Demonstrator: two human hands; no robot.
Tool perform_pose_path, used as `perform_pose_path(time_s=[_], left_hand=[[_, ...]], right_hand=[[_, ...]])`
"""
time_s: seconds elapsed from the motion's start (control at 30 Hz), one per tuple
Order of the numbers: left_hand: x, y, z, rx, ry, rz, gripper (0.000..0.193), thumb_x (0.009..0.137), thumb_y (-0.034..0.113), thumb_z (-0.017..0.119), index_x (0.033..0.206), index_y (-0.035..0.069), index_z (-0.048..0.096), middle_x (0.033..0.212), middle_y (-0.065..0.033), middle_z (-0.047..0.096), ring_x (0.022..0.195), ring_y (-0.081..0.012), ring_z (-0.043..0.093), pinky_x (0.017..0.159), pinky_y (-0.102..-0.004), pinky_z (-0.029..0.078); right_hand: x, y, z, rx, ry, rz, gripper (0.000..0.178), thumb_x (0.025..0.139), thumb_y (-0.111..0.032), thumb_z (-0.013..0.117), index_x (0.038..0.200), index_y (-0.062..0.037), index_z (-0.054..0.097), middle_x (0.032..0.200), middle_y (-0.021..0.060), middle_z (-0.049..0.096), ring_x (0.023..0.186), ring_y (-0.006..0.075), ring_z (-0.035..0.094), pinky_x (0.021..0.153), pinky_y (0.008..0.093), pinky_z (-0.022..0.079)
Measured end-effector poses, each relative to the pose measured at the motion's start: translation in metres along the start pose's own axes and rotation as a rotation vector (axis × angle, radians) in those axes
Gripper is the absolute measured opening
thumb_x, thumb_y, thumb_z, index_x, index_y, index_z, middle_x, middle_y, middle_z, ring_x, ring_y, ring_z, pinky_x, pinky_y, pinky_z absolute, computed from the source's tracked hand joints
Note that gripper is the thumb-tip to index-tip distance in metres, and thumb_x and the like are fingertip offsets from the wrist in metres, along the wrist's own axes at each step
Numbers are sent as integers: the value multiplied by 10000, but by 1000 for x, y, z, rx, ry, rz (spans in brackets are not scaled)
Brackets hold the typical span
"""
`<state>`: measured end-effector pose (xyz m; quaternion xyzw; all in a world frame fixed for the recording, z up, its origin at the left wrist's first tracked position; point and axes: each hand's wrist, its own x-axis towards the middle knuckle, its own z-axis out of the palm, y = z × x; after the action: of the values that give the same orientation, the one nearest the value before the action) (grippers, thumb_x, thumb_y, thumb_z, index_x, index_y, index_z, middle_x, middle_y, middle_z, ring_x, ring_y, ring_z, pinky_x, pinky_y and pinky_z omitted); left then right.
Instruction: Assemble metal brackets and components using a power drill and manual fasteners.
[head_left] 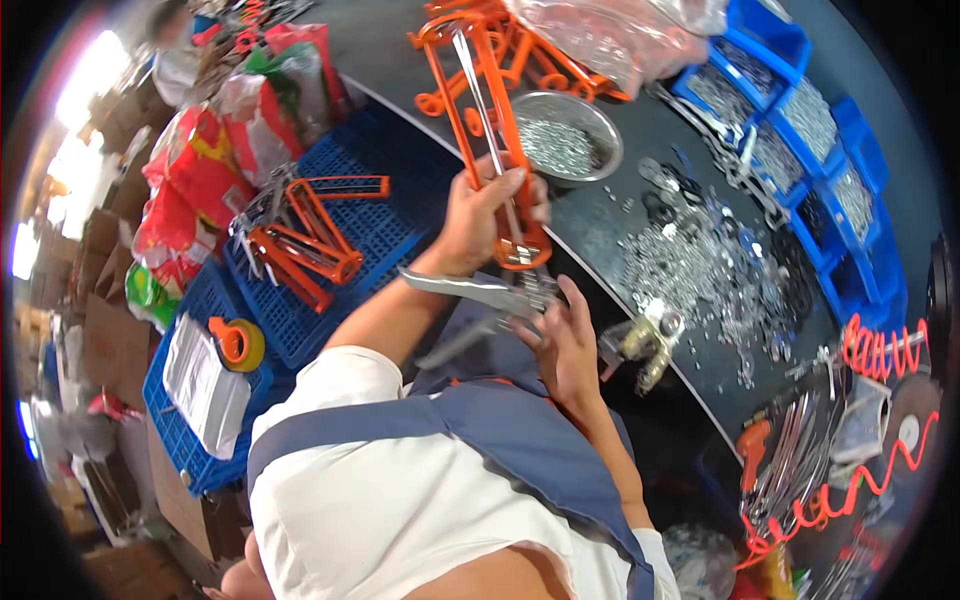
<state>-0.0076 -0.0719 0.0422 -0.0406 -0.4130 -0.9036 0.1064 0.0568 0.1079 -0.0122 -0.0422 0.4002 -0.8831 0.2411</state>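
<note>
An orange caulking gun point(510, 140) with a silver rod stretches away from me, its grey metal handles point(465, 287) toward my body. My left hand point(470, 222) is wrapped round the orange frame close to its near end. At the handle end, my right hand point(567, 350) has its index finger raised while its other fingers bend in against the metal mechanism point(538, 290). Whatever small part those fingers pinch is hidden. Beyond the frame's near end stands a steel bowl point(610, 125) of small metal parts.
Left, a blue crate point(385, 150) bears more orange caulking guns point(310, 235); a smaller basket point(190, 470) holds tape point(240, 345). Loose hardware point(680, 260) covers part of the dark bench at right, with blue bins point(840, 240) behind. A red coiled hose point(825, 510) hangs at lower right.
</note>
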Motion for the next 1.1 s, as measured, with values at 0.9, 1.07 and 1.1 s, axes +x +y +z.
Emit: perform_pose_path(time_s=[0.9, 1.07, 1.1], left_hand=[[189, -6, 23, 1633, -972, 475, 353, 845, 91, 596, 1194, 48, 559, 1141, -151, 611, 1068, -335, 566, 920, -392, 449], [325, -152, 86, 2021, -1012, 423, 536, 818, 132, 633, 1320, 104, 446, 1262, -170, 503, 1136, -361, 514, 921, -458, 444], [344, -178, 89, 2116, -916, 512, 590, 810, 120, 631, 1356, 129, 408, 1299, -169, 466, 1162, -367, 489, 918, -497, 440]], right_hand=[[-61, -105, -115, -938, 780, -774, 162, 913, 1, 512, 1042, 63, 586, 896, 112, 656, 813, 154, 643, 742, 276, 527], [-71, -115, -207, -1429, 1132, -869, 170, 861, 50, 507, 1009, 55, 590, 849, 154, 635, 755, 258, 652, 682, 327, 525], [-72, -112, -221, -1463, 1155, -869, 173, 858, 46, 509, 1010, 53, 590, 833, 156, 629, 749, 277, 646, 678, 341, 523]])
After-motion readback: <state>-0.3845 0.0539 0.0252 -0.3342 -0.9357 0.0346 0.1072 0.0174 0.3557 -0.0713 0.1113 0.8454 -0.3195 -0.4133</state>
